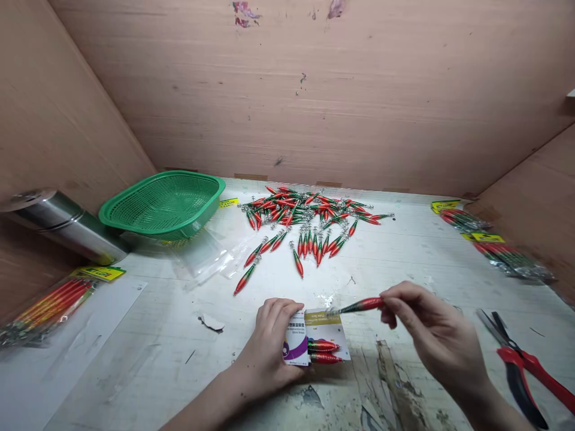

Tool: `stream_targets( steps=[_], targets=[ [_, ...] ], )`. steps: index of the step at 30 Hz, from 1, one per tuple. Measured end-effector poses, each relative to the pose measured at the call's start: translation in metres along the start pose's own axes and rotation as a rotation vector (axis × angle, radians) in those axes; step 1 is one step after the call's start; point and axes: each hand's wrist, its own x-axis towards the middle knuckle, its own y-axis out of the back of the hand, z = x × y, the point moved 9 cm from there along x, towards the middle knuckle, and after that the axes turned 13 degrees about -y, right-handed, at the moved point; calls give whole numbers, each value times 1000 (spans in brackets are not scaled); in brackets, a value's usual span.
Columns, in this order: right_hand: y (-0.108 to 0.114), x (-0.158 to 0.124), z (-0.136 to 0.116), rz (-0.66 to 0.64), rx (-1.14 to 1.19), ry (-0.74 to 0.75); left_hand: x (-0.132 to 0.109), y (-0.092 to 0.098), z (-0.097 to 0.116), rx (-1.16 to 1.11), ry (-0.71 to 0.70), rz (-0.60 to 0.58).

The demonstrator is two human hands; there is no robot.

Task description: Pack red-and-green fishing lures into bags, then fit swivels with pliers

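My left hand (274,341) is closed around a small folded card box (296,344), white and purple with a gold flap. Two red-and-green squid jigs (326,358) lie in the box, their red ends sticking out to the right. Between the thumb and fingers of my right hand (422,335) is another squid jig (362,305), gripped by its red end. Its green, hooked end points left, over the gold flap; whether it touches the card I cannot tell. Beyond my hands, a loose pile of squid jigs (287,209) spreads over the white table.
At the left stand a green basket (162,233) and a steel flask (67,224). Clear plastic bags (215,251) lie by the basket. Bagged jigs rest at the left (49,311) and right (503,251). Red-handled pliers (516,356) lie near my right forearm. Board walls enclose the table.
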Motion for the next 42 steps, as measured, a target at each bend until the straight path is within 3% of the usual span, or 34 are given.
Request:
stream_targets(
  steps=[8,13,16,19,22,25,28,33,37,42],
  targets=[
    [-59,-16,0,-113,-3,77,0,1,10,-17,-42,10],
    [-70,-18,-6,-212,-149,196,-1,5,6,11,-32,45],
    [-62,6,4,-198,-279,161,-2,6,1,13,5,52],
    [-53,50,26,-112,-383,82,-2,7,1,19,6,65],
    [-61,89,42,-115,-460,92,-2,9,2,37,13,74],
    [-77,107,43,-182,-503,129,-2,11,-2,55,66,50],
    [-88,96,26,-290,-484,168,-3,12,-7,69,124,31],
    [-109,37,-8,-595,-413,244,-5,7,-14,86,193,-11],
    [-121,7,-1,-669,-467,249,-4,2,-16,66,216,-46],
    [-128,5,14,-687,-491,261,-4,-2,-16,41,230,-90]
  ],
)
